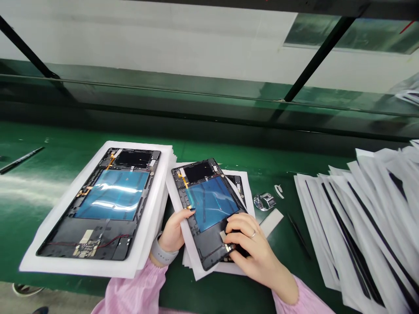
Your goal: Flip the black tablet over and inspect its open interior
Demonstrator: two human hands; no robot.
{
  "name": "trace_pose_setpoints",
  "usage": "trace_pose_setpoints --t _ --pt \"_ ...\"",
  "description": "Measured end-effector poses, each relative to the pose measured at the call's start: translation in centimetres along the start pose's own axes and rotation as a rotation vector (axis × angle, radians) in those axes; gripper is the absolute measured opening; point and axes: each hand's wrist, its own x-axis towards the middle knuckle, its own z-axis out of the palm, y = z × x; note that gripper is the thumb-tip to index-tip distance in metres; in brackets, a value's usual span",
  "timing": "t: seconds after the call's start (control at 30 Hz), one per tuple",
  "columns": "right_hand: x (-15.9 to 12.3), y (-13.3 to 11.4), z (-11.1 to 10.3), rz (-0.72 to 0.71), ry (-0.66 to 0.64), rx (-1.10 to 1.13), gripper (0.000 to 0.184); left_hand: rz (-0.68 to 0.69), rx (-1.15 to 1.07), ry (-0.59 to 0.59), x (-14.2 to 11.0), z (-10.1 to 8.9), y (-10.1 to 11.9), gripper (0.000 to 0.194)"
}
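A black tablet housing (209,244) with a blue film over its middle is tilted up between my hands, a white foam sheet (196,261) behind it. My left hand (175,229) grips its left edge, thumb on the front and the other fingers hidden underneath. My right hand (250,246) is closed around the lower right edge, fingertips near a small pale tab and circuit board. Below it, another tablet housing (238,183) shows partly on white foam. To the left lies a similar tablet housing (65,237) on a stack of white foam sheets (32,261).
At right stands a leaning row of black panels between white foam sheets (330,235). A roll of clear tape (265,201), a pale strip (271,221) and black tweezers (299,235) lie before it. A black pen (21,160) rests at far left on the green table (29,209).
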Motion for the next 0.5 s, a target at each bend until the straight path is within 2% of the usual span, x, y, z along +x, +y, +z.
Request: trace_pose_setpoints --t 0.1,0.27,0.5 --pt "0.04 -0.04 -0.02 -0.011 -0.003 -0.002 0.031 -0.012 0.019 0.018 0.14 -0.26 -0.04 0.021" --pt "0.16 -0.15 -0.08 -0.056 -0.024 -0.083 0.033 -0.044 0.032 -0.017 -0.08 0.03 0.19 0.019" --pt "0.41 -0.28 -0.45 -0.169 0.123 -0.222 0.027 -0.086 0.017 -0.030 -0.57 0.68 0.78 0.023"
